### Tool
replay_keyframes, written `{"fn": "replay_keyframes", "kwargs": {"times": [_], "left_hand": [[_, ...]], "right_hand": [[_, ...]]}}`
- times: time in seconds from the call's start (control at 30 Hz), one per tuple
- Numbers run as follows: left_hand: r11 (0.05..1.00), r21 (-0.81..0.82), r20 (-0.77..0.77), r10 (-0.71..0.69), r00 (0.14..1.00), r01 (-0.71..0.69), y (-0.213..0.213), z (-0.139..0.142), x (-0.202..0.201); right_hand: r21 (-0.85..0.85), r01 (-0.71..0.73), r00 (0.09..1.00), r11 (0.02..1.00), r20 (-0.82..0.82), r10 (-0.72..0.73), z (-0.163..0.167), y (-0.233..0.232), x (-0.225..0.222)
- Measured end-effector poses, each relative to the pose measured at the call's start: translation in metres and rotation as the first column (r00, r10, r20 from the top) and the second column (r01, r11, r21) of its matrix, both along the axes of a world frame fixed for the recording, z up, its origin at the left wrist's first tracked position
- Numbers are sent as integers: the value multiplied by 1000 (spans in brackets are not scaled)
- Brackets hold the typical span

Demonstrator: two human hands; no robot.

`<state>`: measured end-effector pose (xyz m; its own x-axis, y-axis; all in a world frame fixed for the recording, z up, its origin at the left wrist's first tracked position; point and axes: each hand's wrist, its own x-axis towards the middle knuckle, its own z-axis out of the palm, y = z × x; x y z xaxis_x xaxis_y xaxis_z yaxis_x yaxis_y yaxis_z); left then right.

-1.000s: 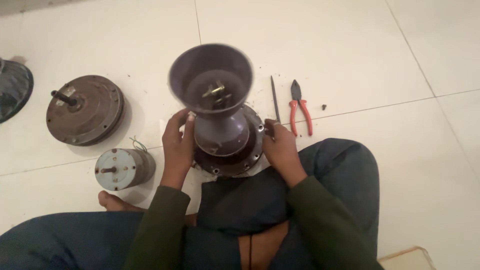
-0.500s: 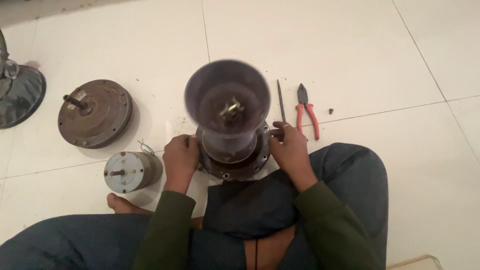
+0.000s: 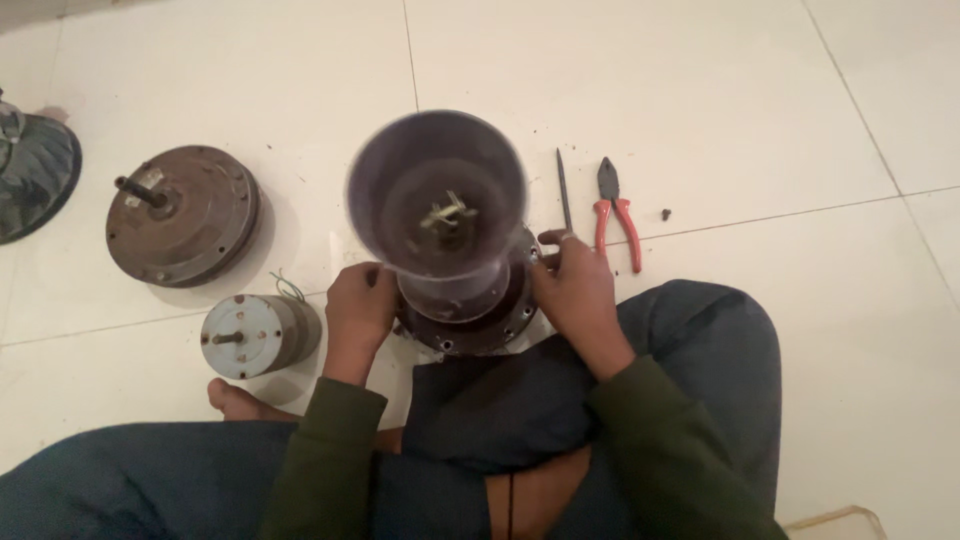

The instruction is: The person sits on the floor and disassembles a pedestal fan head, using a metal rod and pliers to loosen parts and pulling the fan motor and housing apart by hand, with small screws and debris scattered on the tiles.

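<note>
Left hand [image 3: 360, 305]: fingers curled in a closed grip on the left edge of the motor housing [image 3: 470, 325], a dark round base with holes around its rim. Right hand [image 3: 578, 290]: grip likewise closed, on the right edge of the same housing, thumb and forefinger up near the rim. I read both hands as clamped on that one piece, one on each side.

The housing sits on the floor [image 3: 700, 100] just in front of my crossed legs, touching the dark cloth in my lap. Rising from it is a purple flared cup-shaped cover [image 3: 436, 200], wide mouth up toward the camera, edges blurred. Down inside its mouth I can see a pale metal shaft end with wires [image 3: 447, 213]; detail too soft to tell more.

Just right of my right hand: a thin dark screwdriver or rod [image 3: 563, 190] lying on the tile, and beside it red-handled pliers [image 3: 615, 210], jaws pointing away from me. A small dark scrap [image 3: 665, 214] lies near the pliers.

Left side: a small grey cylindrical motor [image 3: 250, 335] with a stub shaft and green wire, near my bare foot [image 3: 235, 400]. Beyond it, a rusty brown round motor casing [image 3: 185, 215] with a shaft. At the far left edge, a dark ribbed part [image 3: 35, 175], cut off by the frame.
</note>
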<state>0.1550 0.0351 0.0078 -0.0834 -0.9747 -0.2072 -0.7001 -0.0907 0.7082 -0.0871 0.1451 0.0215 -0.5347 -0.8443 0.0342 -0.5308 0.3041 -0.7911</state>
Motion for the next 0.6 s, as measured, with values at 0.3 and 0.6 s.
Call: {"fn": "replay_keyframes", "kwargs": {"times": [0.3, 0.6], "left_hand": [[988, -151, 82, 3, 997, 9, -14, -28, 5], [863, -413, -107, -364, 925, 292, -57, -24, -20]], "right_hand": [[-11, 157, 910, 987, 390, -141, -18, -14, -15], [-1, 139, 969, 990, 205, -136, -55, -27, -22]]}}
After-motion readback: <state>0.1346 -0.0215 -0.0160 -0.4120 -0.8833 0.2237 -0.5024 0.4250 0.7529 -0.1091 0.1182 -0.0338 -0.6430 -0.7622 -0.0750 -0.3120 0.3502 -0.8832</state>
